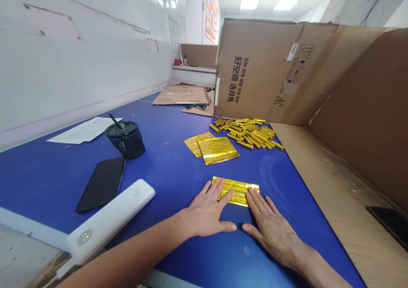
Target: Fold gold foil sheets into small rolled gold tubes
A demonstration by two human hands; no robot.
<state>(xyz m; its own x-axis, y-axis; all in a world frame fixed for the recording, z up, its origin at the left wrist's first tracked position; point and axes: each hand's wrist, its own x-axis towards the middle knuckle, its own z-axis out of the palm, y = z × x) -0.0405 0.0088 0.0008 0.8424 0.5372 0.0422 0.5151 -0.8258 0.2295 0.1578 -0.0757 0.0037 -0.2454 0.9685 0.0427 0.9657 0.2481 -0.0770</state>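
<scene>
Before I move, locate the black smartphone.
In the head view, the smartphone lies left of the left hand, just below the black lidded cup.

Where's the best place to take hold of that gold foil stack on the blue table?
Probably from above on the near side: pinch the long front and back edges of the flat rectangular gold foil stack with the grip. It lies flat on the blue table, so fingers cannot slide beneath, and its left end overlaps another gold foil sheet.

A flat, shiny gold foil sheet [237, 190] lies on the blue table [178, 169] — it is long, with bright crinkly lines — and it sits a little crooked, its near edge partly covered.
</scene>
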